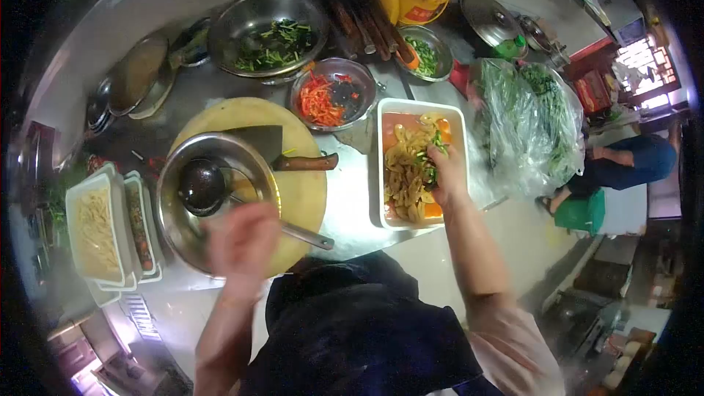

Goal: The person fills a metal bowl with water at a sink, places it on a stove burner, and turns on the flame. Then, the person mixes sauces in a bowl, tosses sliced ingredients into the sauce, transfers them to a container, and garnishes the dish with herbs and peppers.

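Over the white tray, my right hand is closed around some chopped greens. Brown sliced food, perhaps mushrooms, and some orange pieces lie in the tray below it. My left hand is smeared by motion above the near rim of a steel bowl, so its fingers cannot be made out. Inside that bowl rests a dark-headed ladle, its handle sticking out over the rim to the right. The bowl sits on a round wooden board, beside a cleaver.
Behind are a steel basin with cut greens, a bowl of red pepper strips, and a small bowl of greens. A plastic bag of leafy greens lies right; stacked food tubs stand left. Another person's leg shows far right.
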### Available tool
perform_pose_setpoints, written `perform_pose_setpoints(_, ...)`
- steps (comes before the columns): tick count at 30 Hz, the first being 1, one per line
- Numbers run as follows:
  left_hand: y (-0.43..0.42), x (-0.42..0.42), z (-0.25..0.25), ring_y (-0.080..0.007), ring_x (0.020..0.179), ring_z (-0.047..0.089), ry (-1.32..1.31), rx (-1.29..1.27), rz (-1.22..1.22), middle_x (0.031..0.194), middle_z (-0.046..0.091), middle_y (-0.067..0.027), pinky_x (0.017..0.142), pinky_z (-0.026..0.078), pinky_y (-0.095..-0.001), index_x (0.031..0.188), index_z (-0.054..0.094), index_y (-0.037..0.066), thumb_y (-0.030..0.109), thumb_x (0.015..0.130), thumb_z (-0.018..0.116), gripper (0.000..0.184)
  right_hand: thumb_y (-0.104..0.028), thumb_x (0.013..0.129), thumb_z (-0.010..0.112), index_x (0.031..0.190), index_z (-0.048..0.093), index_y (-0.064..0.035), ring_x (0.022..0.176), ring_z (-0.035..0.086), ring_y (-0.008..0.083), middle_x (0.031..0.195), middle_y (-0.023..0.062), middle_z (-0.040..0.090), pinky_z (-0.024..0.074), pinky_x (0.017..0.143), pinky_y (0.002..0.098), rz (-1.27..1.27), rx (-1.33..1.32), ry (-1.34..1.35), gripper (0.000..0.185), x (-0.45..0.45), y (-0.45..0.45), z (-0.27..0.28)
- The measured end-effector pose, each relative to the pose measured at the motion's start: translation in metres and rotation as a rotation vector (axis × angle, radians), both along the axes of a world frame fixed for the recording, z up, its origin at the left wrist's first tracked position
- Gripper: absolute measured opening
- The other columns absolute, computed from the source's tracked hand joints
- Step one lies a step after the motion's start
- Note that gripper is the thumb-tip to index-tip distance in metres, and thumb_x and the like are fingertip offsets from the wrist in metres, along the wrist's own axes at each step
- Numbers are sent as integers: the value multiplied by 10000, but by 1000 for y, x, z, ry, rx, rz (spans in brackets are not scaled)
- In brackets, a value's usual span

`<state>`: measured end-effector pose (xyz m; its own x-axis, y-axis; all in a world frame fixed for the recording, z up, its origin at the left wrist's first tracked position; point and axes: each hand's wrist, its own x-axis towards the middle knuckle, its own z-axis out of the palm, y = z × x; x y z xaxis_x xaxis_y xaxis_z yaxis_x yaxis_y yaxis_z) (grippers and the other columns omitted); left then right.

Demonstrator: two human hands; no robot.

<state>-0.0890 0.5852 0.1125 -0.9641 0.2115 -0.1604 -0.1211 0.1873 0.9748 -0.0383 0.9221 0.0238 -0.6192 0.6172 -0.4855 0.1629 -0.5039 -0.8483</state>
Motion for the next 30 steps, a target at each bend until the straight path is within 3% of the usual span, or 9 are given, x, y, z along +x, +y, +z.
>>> perform_pose_setpoints(3, 120, -16, -13, -176, 878, 650, 144, 26, -650, 1046, 644, -103, 725, 510, -298, 1234, 588, 127, 178, 830, 670, 416, -116, 902, 592, 1093, 552, -39, 801, 650, 209, 955, 95, 638, 556, 663, 348, -37, -10, 38, 210, -1, -11, 13)
perform_pose_setpoints(6, 201, -16, -74, -157, 781, 672, 213, -50, -712, 1023, 664, -106, 694, 530, -286, 1231, 591, 88, 164, 820, 694, 430, -112, 904, 587, 1048, 571, -38, 785, 610, 172, 910, 68, 621, 510, 669, 297, -91, 26, 164, 163, -7, -10, 0)
perform_pose_setpoints(9, 216, -15, -80, -208, 723, 672, 346, -184, -684, 935, 666, -131, 651, 523, -298, 1016, 695, 82, 148, 788, 702, 238, -96, 903, 573, 1040, 541, -4, 792, 590, 180, 931, 90, 592, 507, 672, 314, -135, 40, 188, 167, -6, -6, -17)
perform_pose_setpoints(12, 226, -20, -85, -212, 706, 669, 377, -269, -675, 867, 675, -127, 636, 518, -303, 929, 711, 83, 143, 788, 688, 156, -87, 880, 598, 962, 582, -51, 790, 548, 115, 869, 31, 590, 452, 691, 264, -212, 47, 196, 91, -8, -8, -18)
perform_pose_setpoints(16, 230, -42, -89, -187, 687, 672, 345, -279, -807, 789, 683, -113, 634, 522, -309, 912, 713, 86, 136, 799, 665, 133, -92, 855, 615, 926, 599, -39, 769, 560, 160, 877, 54, 594, 457, 689, 300, -150, 41, 111, 91, 1, 4, -35)
perform_pose_setpoints(20, 240, -77, -91, -115, 613, 612, 300, -269, -786, 700, 661, -64, 597, 501, -275, 911, 706, 61, 109, 791, 679, 132, -106, 789, 654, 889, 590, -12, 800, 583, 328, 874, 173, 588, 467, 713, 400, 92, 813, -90, 151, 17, 12, -81)
perform_pose_setpoints(23, 272, -118, -91, -62, 584, 543, 393, -328, -728, 667, 628, -12, 561, 468, -240, 912, 697, 46, 98, 804, 681, 121, -88, 757, 660, 909, 601, -18, 856, 582, 357, 882, 177, 595, 473, 732, 427, 192, 1129, -83, 178, 19, 18, -67)
perform_pose_setpoints(24, 287, -132, -90, -48, 586, 526, 377, -276, -713, 665, 615, 7, 550, 454, -227, 916, 692, 40, 97, 809, 682, 121, -60, 759, 652, 972, 590, -32, 908, 568, 380, 1042, 198, 578, 478, 767, 420, 300, 1151, -100, 223, 22, 21, -66)
perform_pose_setpoints(30, 340, -177, -75, -124, 621, 618, 223, -107, -545, 752, 663, -65, 580, 518, -284, 952, 682, 25, 167, 813, 674, 198, -154, 697, 697, 991, 648, -95, 991, 584, 335, 1153, 143, 575, 517, 790, 415, 674, 1360, -421, 304, 17, 32, -37)
